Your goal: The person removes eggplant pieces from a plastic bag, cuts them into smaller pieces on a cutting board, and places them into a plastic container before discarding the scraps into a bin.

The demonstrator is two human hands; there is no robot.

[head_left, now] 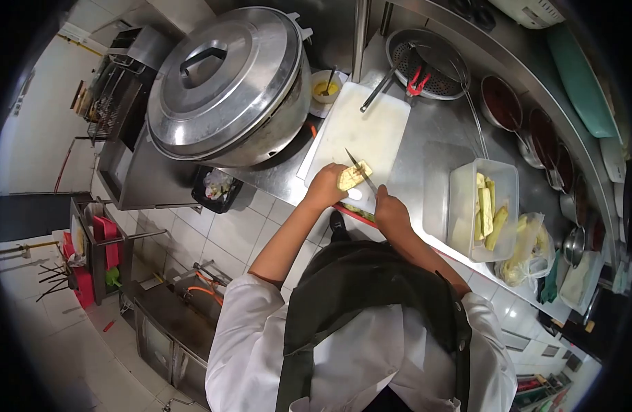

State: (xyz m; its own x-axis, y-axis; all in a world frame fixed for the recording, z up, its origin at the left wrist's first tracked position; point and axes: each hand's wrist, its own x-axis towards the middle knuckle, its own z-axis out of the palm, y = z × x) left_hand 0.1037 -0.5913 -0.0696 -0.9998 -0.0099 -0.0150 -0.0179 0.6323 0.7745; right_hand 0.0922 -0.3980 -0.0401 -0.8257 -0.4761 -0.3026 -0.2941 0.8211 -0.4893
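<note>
My left hand [325, 185] is closed around a pale yellow piece of eggplant [355, 176], which looks peeled and has brownish flecks. In my right hand [393, 214] is a knife [358, 165], its blade lying against or just over the eggplant; exact contact cannot be made out. Both hands are over the near end of a white cutting board [372, 127] with a handle slot. Right of the board, a clear plastic container [460, 233] holds several long pale yellow-green strips [486, 206]. Some greenish matter shows under the board's near edge.
A large lidded pot [227, 82] stands left of the board, beside a small bowl [325, 88] with yellow contents. A colander [429, 65] with red-handled tongs [417, 82] is at the back. Sauce bowls [501, 103] line the right; a plastic bag [525, 257] lies beside the container.
</note>
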